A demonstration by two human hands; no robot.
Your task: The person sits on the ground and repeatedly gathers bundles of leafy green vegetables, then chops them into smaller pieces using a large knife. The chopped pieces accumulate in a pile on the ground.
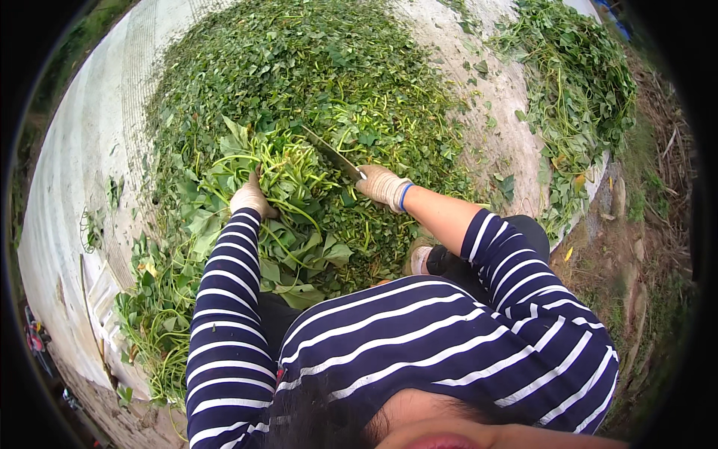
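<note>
My left hand [253, 197], in a pale work glove, grips a bundle of leafy green vines [297, 168] whose cut stem ends face up and to the right. A similar glove with a blue cuff edge covers my right hand [382, 185], closed around the handle of a long-bladed knife [331, 152]. The blade points up and left, just right of the bundle's cut ends. Beneath and beyond both hands spreads a wide heap of chopped leaves and stems [303, 67]. Large uncut leaves of the bundle hang below my left hand.
Uncut vines [162, 325] lie at the lower left, and another pile of long vines [583, 84] is at the upper right. A pale ground sheet [84, 140] lies under the heap. A thin stick [92, 314] rests at the left. My shoe [418, 255] is at the heap's near edge.
</note>
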